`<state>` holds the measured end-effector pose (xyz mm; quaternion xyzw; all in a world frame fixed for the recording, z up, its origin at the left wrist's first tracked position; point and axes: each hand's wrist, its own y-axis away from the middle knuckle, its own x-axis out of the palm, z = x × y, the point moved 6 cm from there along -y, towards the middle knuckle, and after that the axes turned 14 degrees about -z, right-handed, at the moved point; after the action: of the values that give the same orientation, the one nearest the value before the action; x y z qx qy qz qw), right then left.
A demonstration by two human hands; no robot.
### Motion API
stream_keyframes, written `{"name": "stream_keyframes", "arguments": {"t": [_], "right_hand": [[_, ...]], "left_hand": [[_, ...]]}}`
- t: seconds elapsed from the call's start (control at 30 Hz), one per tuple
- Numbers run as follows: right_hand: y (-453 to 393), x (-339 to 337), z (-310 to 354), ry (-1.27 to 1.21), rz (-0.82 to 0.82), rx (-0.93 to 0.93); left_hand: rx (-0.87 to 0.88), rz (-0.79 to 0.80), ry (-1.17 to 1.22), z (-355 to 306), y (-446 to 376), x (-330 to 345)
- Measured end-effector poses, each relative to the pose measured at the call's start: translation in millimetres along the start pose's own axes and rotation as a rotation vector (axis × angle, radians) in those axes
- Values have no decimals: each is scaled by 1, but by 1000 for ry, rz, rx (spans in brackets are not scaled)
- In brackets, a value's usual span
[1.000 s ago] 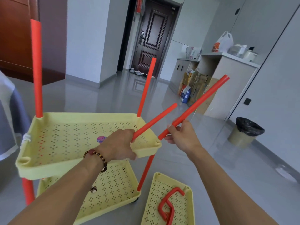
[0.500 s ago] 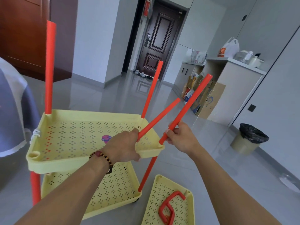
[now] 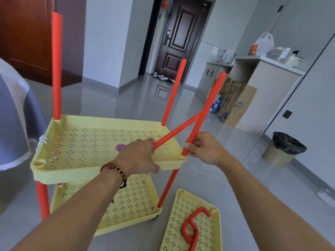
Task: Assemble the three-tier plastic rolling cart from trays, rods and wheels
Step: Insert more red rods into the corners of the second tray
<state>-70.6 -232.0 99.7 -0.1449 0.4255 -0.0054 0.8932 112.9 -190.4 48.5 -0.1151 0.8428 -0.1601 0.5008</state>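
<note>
You are working on a half-built cart, and its biggest parts are the yellow trays — three in all: the middle tray point(image 3: 94, 142) is sitting raised on rods, the bottom tray point(image 3: 126, 201) is lying under it near the floor, and the third tray point(image 3: 192, 223) is waiting flat on the floor just beside the cart, carrying a red handle piece point(image 3: 192, 227). These perforated plastic trays are looking light and a little flexible, so you are better off taking them by the thick rim near a corner socket than by the thin mesh floor. Next come the red rods: I am counting four upper ones — the far-left rod point(image 3: 56, 66) and the far-right rod point(image 3: 174, 91) are standing upright in their sockets, while the other two are in your hands. Below the middle tray, parts of lower rods are showing; their full count is hidden. The rods are looking stiff, smooth and light, likely slippery, so hold them low, close to the socket. Your right hand point(image 3: 208, 149) is pinching the tilted rod point(image 3: 204, 113) near its foot, whose tip is sitting at the near-right corner socket. Your left hand point(image 3: 139, 156) is gripping the spare rod point(image 3: 177, 129) while resting on the tray rim — the near-left socket is still open. Only a dark hint of one wheel is showing under the bottom tray.
</note>
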Motion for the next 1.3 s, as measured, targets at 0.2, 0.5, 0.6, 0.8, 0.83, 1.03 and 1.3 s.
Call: {"name": "stream_keyframes", "arguments": {"t": [0.2, 0.5, 0.6, 0.8, 0.83, 1.03, 1.3], "right_hand": [[7, 7, -9, 24, -284, -14], [2, 17, 3, 103, -291, 24], [-7, 17, -1, 8, -160, 14], [-1, 18, -7, 74, -302, -33], [0, 19, -5, 97, -341, -44], [-1, 27, -5, 75, -479, 31], [41, 16, 38, -46, -608, -95]], "left_hand": [[-8, 1, -21, 3, -3, 2], [-9, -12, -56, 8, -7, -3], [4, -30, -72, 6, -9, -3], [-16, -50, -80, 9, -13, 1], [-19, -48, -79, 10, -13, 2], [23, -96, -159, 9, -12, -6], [59, -493, -71, 35, 8, -67]]}}
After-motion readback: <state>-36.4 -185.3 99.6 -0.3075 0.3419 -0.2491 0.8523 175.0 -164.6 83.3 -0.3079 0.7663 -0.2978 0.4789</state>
